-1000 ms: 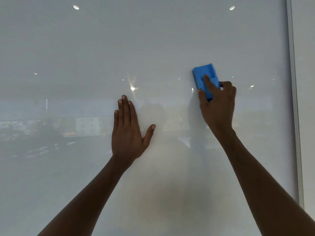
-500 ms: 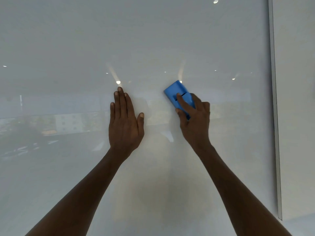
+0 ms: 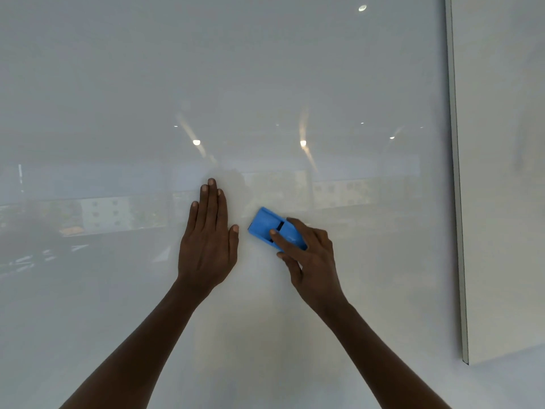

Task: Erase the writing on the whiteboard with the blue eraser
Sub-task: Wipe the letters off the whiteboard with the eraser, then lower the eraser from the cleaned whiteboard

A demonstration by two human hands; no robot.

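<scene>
Only the head view here, looking at the whiteboard (image 3: 265,84). The right hand (image 3: 312,261) has the blue eraser (image 3: 269,227) clamped against the board: index finger laid along its back, thumb under its lower edge, the other fingers wrapped over the far end. So that hand is grasping the eraser, firmly from the look of it. The left hand (image 3: 208,240) is flat on the board with fingers straight and together, holding nothing, just bracing.

Where the eraser sits: it sticks out past the right index fingertip, up and to the left, and its free end is just beside the left thumb, not touching it. Long axis runs diagonally, upper-left to lower-right, with the free end pointing up-left toward the left hand's fingers.

Step-wise I'd say this is mid-wipe, probably late in the job, because I honestly can't spot any writing left in this patch. There are only glare spots and reflections on the glossy surface, and faint marks could be hiding in those. The next move needs the pad kept flat with even pressure. It also needs a sweep direction that clears the left thumb, or that hand shifted away first.
</scene>
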